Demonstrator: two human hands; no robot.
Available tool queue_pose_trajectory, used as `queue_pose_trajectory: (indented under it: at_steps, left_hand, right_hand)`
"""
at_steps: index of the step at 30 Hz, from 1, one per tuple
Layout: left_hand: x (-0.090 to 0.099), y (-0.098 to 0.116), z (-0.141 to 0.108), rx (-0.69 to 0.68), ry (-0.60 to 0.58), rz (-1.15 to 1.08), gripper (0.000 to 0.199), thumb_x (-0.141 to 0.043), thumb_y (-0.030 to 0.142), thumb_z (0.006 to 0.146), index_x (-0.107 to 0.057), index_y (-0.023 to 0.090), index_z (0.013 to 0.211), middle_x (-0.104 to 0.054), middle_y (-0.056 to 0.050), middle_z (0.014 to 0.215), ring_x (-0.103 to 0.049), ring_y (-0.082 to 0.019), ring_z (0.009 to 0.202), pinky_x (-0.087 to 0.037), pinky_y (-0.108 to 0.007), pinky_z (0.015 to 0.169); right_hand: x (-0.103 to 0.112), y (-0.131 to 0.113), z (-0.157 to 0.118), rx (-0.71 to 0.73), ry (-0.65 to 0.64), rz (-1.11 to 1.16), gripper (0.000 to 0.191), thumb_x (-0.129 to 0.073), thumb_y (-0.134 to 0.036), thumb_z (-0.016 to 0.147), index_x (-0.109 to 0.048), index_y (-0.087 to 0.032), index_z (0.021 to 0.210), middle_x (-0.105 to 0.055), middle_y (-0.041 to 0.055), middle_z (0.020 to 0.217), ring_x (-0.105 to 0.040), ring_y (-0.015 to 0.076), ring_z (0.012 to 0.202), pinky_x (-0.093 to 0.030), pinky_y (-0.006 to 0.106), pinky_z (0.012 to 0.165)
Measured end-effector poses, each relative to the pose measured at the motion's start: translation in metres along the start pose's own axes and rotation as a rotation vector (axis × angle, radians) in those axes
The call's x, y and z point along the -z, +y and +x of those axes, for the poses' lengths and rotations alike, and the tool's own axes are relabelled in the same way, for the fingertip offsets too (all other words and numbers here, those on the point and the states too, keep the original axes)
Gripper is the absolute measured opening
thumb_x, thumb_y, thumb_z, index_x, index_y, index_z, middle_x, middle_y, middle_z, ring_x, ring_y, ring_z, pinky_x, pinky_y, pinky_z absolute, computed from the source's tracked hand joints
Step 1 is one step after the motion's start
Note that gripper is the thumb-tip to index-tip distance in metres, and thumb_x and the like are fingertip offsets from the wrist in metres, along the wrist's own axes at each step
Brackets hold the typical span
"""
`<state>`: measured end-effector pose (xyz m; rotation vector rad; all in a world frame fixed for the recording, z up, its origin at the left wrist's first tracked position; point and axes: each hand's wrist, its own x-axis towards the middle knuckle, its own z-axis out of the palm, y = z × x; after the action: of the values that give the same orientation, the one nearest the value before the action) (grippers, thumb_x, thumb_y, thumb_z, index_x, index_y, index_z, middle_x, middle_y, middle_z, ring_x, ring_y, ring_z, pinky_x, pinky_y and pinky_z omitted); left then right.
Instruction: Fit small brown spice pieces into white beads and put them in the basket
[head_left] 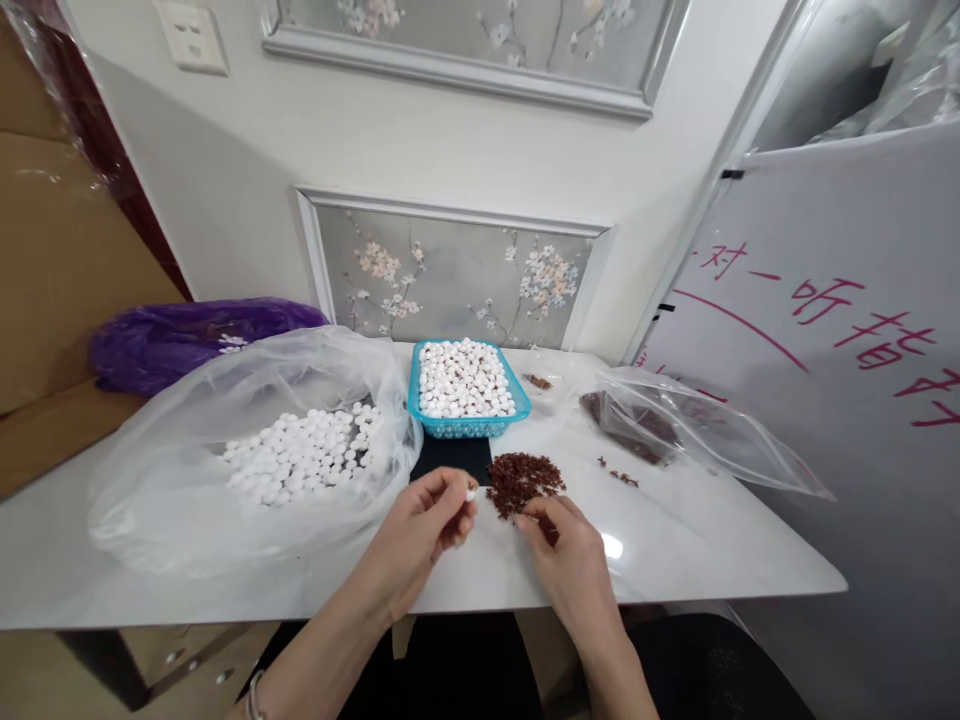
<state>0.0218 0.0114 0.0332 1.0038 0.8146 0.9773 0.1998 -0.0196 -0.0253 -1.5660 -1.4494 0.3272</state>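
My left hand pinches a small white ball between thumb and forefinger, just left of a pile of small dark red-brown pieces. At the near edge of that pile is my right hand, its thumb and forefinger closed together; whatever is between them is too small to make out. Behind the hands a blue basket is heaped with white balls. To the left, a large clear plastic bag lies open with many white balls inside.
A clear zip bag of brown pieces lies at the right, with a few loose bits before it. A purple bag sits back left. The wall rises behind the white table; a whiteboard stands right.
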Motion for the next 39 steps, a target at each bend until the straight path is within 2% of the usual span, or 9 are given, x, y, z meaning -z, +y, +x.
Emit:
queue_pose_trajectory:
  at_steps: [4,7,10,16,20,25,33,37,39]
  left_hand:
    - [-0.004,0.031,0.046,-0.329,0.145,0.460,0.023,-0.061,0.035,0.077,-0.064,0.016,0.090,-0.064,-0.005,0.077,-0.059,-0.016,0.069,-0.047,-0.032,0.072]
    - [-0.003,0.045,0.081,-0.391,0.217,0.546,0.036,-0.061,0.028,0.075,-0.063,0.013,0.107,-0.066,-0.013,0.106,-0.061,-0.025,0.093,-0.045,-0.037,0.086]
    - [0.002,0.049,0.096,-0.401,0.213,0.616,0.052,-0.058,0.026,0.077,-0.052,0.012,0.127,-0.052,-0.017,0.133,-0.056,-0.028,0.110,-0.045,-0.036,0.089]
    - [0.044,0.068,0.073,-0.402,0.248,0.967,0.048,-0.049,0.027,0.082,-0.049,0.019,0.130,-0.053,-0.009,0.134,-0.056,-0.024,0.111,-0.042,-0.031,0.092]
    - [0.099,0.093,0.043,-0.264,0.358,1.308,0.028,-0.056,0.021,0.073,-0.070,0.020,0.096,-0.069,-0.010,0.106,-0.057,-0.031,0.105,-0.038,-0.039,0.091]
    - [0.144,0.095,0.020,-0.070,0.474,1.587,0.022,-0.056,0.013,0.065,-0.070,0.018,0.081,-0.070,-0.014,0.091,-0.060,-0.034,0.093,-0.042,-0.039,0.075]
    - [0.150,0.078,0.023,-0.105,0.431,1.671,0.028,-0.046,0.012,0.070,-0.070,0.019,0.082,-0.071,-0.011,0.088,-0.061,-0.028,0.086,-0.042,-0.032,0.069]
    - [0.141,0.086,0.022,-0.197,0.466,1.621,0.028,-0.044,0.020,0.077,-0.068,0.016,0.091,-0.070,-0.012,0.094,-0.060,-0.028,0.089,-0.042,-0.034,0.078]
    - [0.127,0.087,0.016,-0.278,0.508,1.444,0.028,-0.046,0.028,0.081,-0.067,0.018,0.097,-0.069,-0.009,0.098,-0.061,-0.026,0.089,-0.043,-0.034,0.079]
  right_hand:
    - [-0.006,0.001,-0.003,0.070,0.021,-0.136,0.011,-0.054,-0.020,0.077,-0.060,-0.019,0.068,-0.058,0.0051,0.079,-0.057,0.0170,0.063,-0.046,0.031,0.063]
    - [-0.009,0.005,-0.005,0.108,0.063,-0.202,0.018,-0.050,-0.021,0.078,-0.059,-0.020,0.063,-0.059,0.0068,0.082,-0.058,0.0185,0.066,-0.047,0.032,0.062]
    - [-0.011,0.006,-0.007,0.116,0.081,-0.214,0.020,-0.047,-0.025,0.081,-0.059,-0.021,0.064,-0.060,0.0071,0.083,-0.058,0.0187,0.065,-0.047,0.032,0.061]
    - [-0.007,0.009,-0.009,0.103,0.109,-0.141,0.020,-0.047,-0.032,0.083,-0.057,-0.021,0.069,-0.060,0.0070,0.086,-0.060,0.0188,0.068,-0.048,0.030,0.059]
    - [-0.004,0.009,-0.010,0.043,0.112,-0.082,0.019,-0.049,-0.035,0.083,-0.057,-0.021,0.072,-0.059,0.0062,0.091,-0.059,0.0168,0.066,-0.050,0.029,0.060]
    - [-0.008,0.006,-0.012,0.031,0.090,-0.049,0.019,-0.048,-0.033,0.084,-0.055,-0.021,0.071,-0.060,0.0053,0.089,-0.059,0.0164,0.068,-0.049,0.028,0.064]
    - [-0.004,0.003,-0.011,0.046,0.099,-0.041,0.019,-0.049,-0.033,0.082,-0.055,-0.020,0.070,-0.061,0.0048,0.082,-0.058,0.0169,0.069,-0.047,0.028,0.065]
    - [0.000,0.001,-0.011,-0.099,0.101,0.047,0.022,-0.050,-0.039,0.083,-0.057,-0.020,0.075,-0.062,0.0019,0.072,-0.055,0.0148,0.059,-0.045,0.026,0.059]
    - [0.002,0.001,-0.011,-0.195,0.096,0.130,0.025,-0.051,-0.042,0.083,-0.057,-0.019,0.075,-0.061,-0.0002,0.064,-0.053,0.0140,0.055,-0.044,0.025,0.057]
